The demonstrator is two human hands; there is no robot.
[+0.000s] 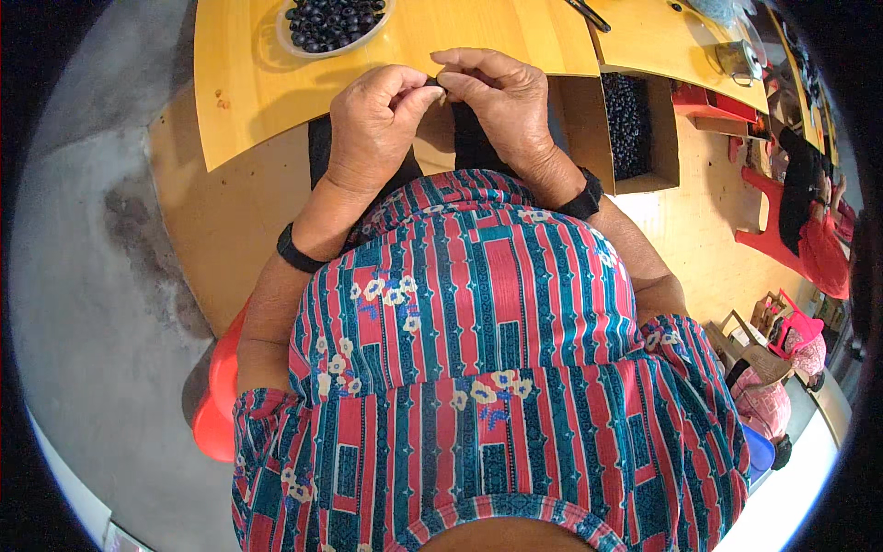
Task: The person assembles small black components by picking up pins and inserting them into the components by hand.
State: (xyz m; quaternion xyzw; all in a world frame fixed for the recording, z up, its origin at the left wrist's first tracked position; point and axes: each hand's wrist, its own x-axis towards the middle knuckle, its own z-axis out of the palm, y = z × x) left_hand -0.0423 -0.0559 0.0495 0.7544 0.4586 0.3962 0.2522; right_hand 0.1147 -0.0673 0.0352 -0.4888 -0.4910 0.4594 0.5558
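My left hand [375,124] and my right hand [508,103] meet just over the table's near edge, thumbs and forefingers pinched together. A small black piece [432,82] shows between the fingertips; most of it is hidden, and its kind is too small to make out. Both hands appear closed on it. Beyond my left hand, a clear plastic bowl [391,20] stands on the yellow table [497,32], holding many round, shiny black pieces [333,23] that look like beads or caps.
Right of my knees, an open cardboard box [662,166] holds many small dark pieces [627,124]. A dark pen-like tool [589,14] and a clear jar [739,60] lie toward the right. A person in red [823,253] sits at far right, near a red stool [768,216].
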